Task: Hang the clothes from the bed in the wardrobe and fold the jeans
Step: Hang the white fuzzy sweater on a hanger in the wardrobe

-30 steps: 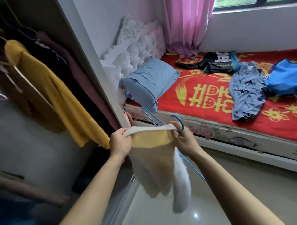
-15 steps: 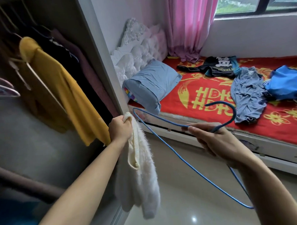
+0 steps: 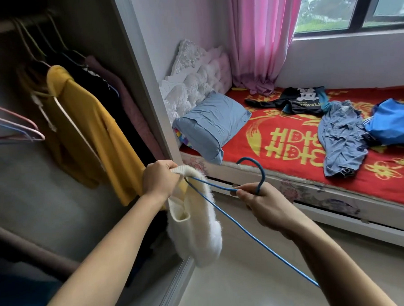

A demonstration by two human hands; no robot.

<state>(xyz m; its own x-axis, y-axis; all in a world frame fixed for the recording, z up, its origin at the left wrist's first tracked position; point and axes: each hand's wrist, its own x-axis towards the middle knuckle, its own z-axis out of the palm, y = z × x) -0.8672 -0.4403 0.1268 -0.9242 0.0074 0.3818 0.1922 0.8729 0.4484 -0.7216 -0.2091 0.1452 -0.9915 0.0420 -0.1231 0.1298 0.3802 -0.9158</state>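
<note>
My left hand (image 3: 160, 179) grips the top edge of a fluffy white knitted garment (image 3: 195, 225), which hangs down in front of the open wardrobe (image 3: 137, 70). My right hand (image 3: 258, 201) holds a blue wire hanger (image 3: 224, 209) just below its hook. One corner of the hanger is inside the garment's opening, close to my left hand. On the red bed cover (image 3: 276, 138) lie a black printed top (image 3: 293, 101), a blue denim garment (image 3: 339, 137) and a bright blue garment (image 3: 394, 123).
A yellow garment (image 3: 91, 125) and darker clothes hang on the wardrobe rail, with bare pink and blue hangers (image 3: 17, 130) at the left. A blue pillow (image 3: 211, 124) leans by the white headboard (image 3: 193, 77). Pink curtain (image 3: 261, 39) beside the window. Glossy tiled floor (image 3: 259, 277) below.
My right hand has brought the blue hanger toward my left hand, and its corner has gone into the white garment's opening. The view has tilted up toward the wardrobe rail.
</note>
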